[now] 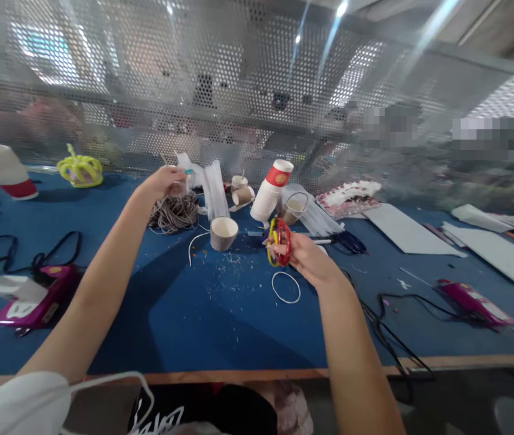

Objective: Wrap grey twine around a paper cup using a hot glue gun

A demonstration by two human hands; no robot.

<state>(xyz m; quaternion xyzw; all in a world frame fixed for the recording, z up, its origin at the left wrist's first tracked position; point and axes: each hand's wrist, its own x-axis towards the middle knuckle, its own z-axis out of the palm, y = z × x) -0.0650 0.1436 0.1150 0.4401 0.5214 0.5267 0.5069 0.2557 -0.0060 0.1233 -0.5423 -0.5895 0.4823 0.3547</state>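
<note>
My right hand (305, 254) is closed around red cord (284, 241) and yellow cord (273, 257), bundled in loops, held above the table. Farther back on the left, my left hand (169, 181) has its fingers drawn together over a coil of grey-brown cord (174, 212). Clear plastic bags (214, 187) lie against those fingers, and a small teal bit shows at the fingertips; what they grip is unclear. Between the hands stands a cord-wrapped paper cup (224, 234). A white cord ring (286, 287) lies below my right hand.
A leaning stack of paper cups (271, 192) stands at the back, near a perforated metal screen (248, 109). Purple power strips (42, 296) with black cables lie on both sides. A yellow woven cup (80, 168) sits back left; white boards (413, 229) lie right.
</note>
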